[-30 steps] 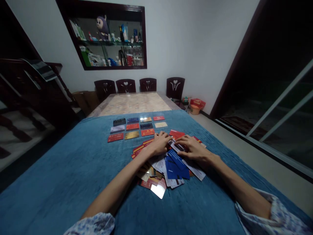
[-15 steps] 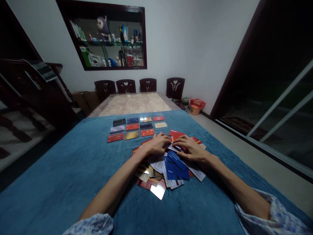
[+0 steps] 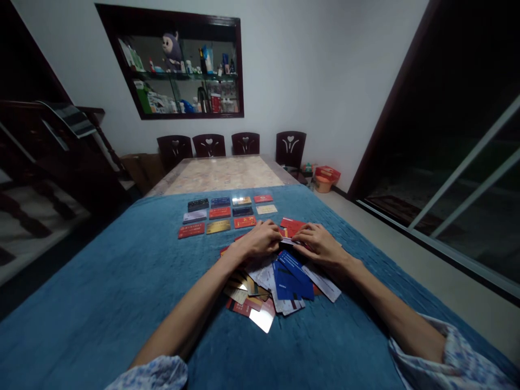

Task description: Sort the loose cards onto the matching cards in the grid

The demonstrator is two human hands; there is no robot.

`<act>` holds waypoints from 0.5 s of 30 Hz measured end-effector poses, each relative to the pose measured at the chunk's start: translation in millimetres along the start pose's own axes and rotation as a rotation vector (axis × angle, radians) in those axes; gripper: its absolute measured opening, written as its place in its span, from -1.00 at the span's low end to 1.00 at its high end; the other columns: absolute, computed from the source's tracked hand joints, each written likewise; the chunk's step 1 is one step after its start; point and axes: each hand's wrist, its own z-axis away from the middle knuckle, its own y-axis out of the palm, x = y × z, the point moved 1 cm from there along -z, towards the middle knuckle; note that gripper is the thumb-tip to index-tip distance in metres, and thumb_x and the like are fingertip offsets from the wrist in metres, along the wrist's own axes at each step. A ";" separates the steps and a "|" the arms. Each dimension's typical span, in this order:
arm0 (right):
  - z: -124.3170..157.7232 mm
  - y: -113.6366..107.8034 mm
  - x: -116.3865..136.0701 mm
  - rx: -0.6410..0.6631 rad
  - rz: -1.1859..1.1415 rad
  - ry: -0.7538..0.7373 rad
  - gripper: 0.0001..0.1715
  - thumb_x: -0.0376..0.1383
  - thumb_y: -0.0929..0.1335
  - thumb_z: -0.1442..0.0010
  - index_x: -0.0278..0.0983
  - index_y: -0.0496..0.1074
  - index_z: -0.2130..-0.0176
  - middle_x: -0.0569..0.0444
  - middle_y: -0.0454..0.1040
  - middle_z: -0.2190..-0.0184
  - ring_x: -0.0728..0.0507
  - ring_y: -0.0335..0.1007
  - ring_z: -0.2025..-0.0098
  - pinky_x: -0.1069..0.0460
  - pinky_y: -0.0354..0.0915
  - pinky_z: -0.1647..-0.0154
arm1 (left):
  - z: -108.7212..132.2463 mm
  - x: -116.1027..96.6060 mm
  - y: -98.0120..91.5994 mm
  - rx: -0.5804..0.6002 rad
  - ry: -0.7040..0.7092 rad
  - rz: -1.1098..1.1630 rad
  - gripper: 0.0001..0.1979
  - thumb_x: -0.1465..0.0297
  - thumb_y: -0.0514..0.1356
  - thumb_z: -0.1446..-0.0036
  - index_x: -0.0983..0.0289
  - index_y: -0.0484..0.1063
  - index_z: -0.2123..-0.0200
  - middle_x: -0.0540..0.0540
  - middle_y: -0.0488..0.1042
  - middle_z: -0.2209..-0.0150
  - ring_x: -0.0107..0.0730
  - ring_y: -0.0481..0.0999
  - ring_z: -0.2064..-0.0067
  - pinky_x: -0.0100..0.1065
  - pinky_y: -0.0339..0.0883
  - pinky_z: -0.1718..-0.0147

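My left hand (image 3: 263,238) and my right hand (image 3: 319,245) are close together over a loose heap of plastic cards. Both sets of fingers are closed on the two ends of a pale card (image 3: 288,240), seen nearly edge-on. Below them lie overlapping blue cards (image 3: 289,284), a pale lilac card (image 3: 324,283) and a shiny red and white card (image 3: 262,315). Gold cards (image 3: 238,281) are at the heap's left, partly under others. Just beyond my fingers is a red card (image 3: 290,225). My hands hide part of the heap.
Beyond the heap, small card stacks stand in rows, among them a gold stack (image 3: 218,226), a red stack (image 3: 192,231) and a black stack (image 3: 198,205). A blue cloth (image 3: 122,281) covers the near table. Dark chairs (image 3: 290,146) line the far end.
My fingers have closed in on the pale card, which now shows level and nearly edge-on between both hands. My right hand has shifted slightly. The card stacks have not moved.
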 end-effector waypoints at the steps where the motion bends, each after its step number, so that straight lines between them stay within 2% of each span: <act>1: -0.1 0.4 -0.5 -0.007 -0.001 0.000 -0.66 -0.13 0.25 -0.36 -0.20 0.56 0.11 -0.07 0.59 0.17 -0.22 0.34 0.06 -0.15 0.15 0.01 | -0.1 1.0 0.4 -0.018 0.001 -0.010 -0.81 0.47 0.11 -0.21 0.22 0.55 0.28 0.13 0.49 0.20 -0.19 0.33 0.04 -0.15 0.21 0.03; 5: -1.0 3.5 -3.5 -0.030 0.024 0.011 -0.67 -0.10 0.27 -0.35 -0.19 0.55 0.13 -0.06 0.60 0.20 -0.21 0.35 0.10 -0.13 0.13 0.06 | -2.1 5.8 4.2 -0.082 -0.001 -0.050 -0.80 0.43 0.11 -0.25 0.20 0.56 0.20 0.14 0.47 0.21 -0.20 0.30 0.07 -0.19 0.20 0.06; 11: -0.5 8.1 -11.6 -0.083 0.018 0.085 -0.76 -0.29 0.29 -0.28 -0.21 0.55 0.14 -0.04 0.60 0.24 -0.20 0.36 0.12 -0.08 0.13 0.13 | -3.7 8.1 6.0 -0.159 -0.077 -0.127 -0.77 0.44 0.08 -0.28 0.19 0.56 0.18 0.14 0.52 0.23 -0.19 0.33 0.08 -0.16 0.16 0.06; 15: -0.1 7.5 -13.9 -0.078 -0.013 0.140 -0.77 -0.33 0.30 -0.20 -0.23 0.55 0.21 -0.02 0.58 0.27 -0.20 0.35 0.15 -0.06 0.15 0.16 | -2.0 10.3 7.2 -0.211 -0.112 -0.054 -0.78 0.46 0.15 -0.21 0.19 0.59 0.17 0.12 0.58 0.21 -0.19 0.39 0.09 -0.14 0.17 0.05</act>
